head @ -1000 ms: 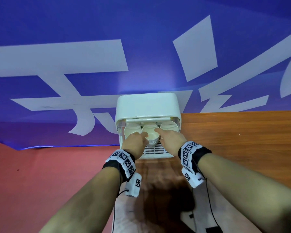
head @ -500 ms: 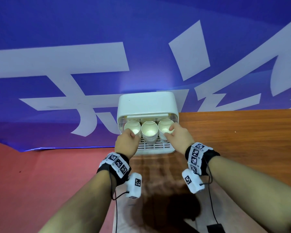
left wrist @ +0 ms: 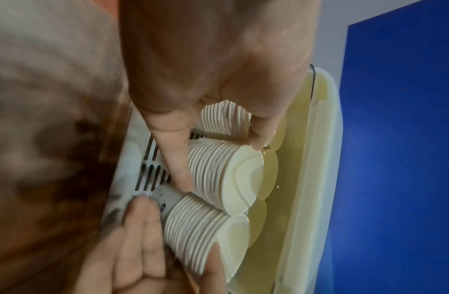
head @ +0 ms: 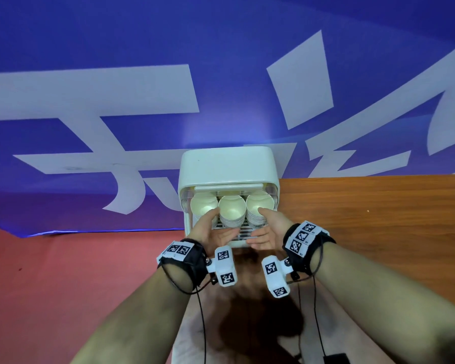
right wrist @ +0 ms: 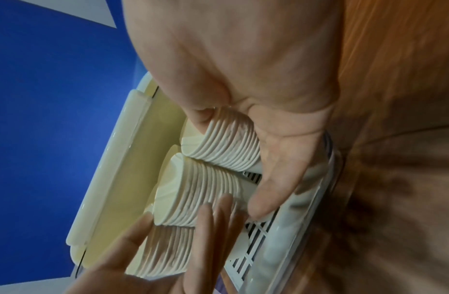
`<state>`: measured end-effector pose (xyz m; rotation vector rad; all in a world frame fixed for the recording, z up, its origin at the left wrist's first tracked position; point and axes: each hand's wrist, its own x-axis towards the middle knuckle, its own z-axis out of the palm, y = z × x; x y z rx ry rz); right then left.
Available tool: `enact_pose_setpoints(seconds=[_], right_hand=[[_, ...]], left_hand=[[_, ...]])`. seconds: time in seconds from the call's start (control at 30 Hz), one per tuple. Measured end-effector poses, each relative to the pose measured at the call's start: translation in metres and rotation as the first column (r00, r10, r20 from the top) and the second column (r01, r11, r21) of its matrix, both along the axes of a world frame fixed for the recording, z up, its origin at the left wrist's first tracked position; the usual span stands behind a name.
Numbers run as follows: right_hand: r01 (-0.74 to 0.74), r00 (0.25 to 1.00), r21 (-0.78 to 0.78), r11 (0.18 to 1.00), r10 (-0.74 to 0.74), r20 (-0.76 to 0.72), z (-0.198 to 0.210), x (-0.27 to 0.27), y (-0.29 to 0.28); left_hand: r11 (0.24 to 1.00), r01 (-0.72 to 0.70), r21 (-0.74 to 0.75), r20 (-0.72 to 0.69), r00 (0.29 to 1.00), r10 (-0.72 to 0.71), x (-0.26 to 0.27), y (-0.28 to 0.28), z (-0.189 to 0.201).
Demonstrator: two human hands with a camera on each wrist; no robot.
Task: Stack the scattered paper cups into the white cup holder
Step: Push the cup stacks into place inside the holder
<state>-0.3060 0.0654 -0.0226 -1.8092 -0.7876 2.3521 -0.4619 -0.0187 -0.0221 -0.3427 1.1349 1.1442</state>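
The white cup holder (head: 227, 166) stands against the blue banner with its front open. Three stacks of cream paper cups lie in it side by side: left (head: 204, 206), middle (head: 232, 210), right (head: 259, 203). My left hand (head: 212, 228) has its thumb on the left stack's rim and its straight fingers (left wrist: 178, 159) along the stacks' undersides. My right hand (head: 264, 229) mirrors it. Its thumb lies on the right stack (right wrist: 231, 143) and its flat fingers (right wrist: 276, 175) run beneath. The palms face each other. The slotted base (right wrist: 251, 248) shows under the cups.
The holder sits where a wooden tabletop (head: 365, 211) on the right meets a red surface (head: 63, 271) on the left. The blue banner with white characters (head: 116, 101) rises right behind it. Cables hang from both wrist cameras.
Both hands went from curled, knuckles-up on the cup rims to palms facing inward with straight fingers. They dropped lower, and shifted from the middle stack to the outer ones.
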Motion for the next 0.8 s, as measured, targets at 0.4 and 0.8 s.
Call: enact_pose_setpoints(seconds=[0.4,0.8], right_hand=[[-0.022,1.0,0.02,1.0,0.022,0.001,-0.006,-0.011,0.024],[-0.182,0.982,0.136,0.974,0.172,0.084,0.005,-0.004,0.021]], left_hand=[[0.96,-0.253,-0.117,0.213,0.938,0.273,-0.005,0.025,-0.022],[0.967,-0.237,-0.094,0.128,0.96,0.248,-0.011,0.018,-0.017]])
